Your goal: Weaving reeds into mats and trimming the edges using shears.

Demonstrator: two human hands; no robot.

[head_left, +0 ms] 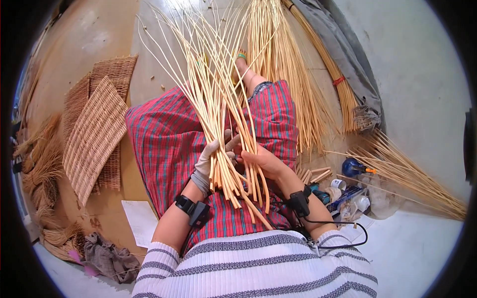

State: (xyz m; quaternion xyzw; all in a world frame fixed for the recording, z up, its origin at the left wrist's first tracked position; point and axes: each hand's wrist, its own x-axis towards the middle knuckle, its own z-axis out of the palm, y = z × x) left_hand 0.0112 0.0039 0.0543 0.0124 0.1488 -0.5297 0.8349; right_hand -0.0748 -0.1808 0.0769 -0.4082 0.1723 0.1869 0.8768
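Above my lap I hold a loose bundle of pale wicker rods (211,111), thick cut ends toward me and thin tips fanning out away over the floor. My left hand (204,161), in a light grey glove, is closed around the larger share of the rods. A smaller group of rods (251,139) runs through my bare right hand (268,160), whose thumb lies across it. The two groups sit close together and their thin ends cross. Some of the left fingers show between the groups; most of the right fingers are hidden behind the rods.
Woven mats (97,134) lie at left beside frayed fibre bundles (42,154) and a crumpled grey cloth (112,256). A large pile of rods (278,64) stretches out ahead at right. Near my right arm are a blue spray bottle (352,167) and more rods (412,174).
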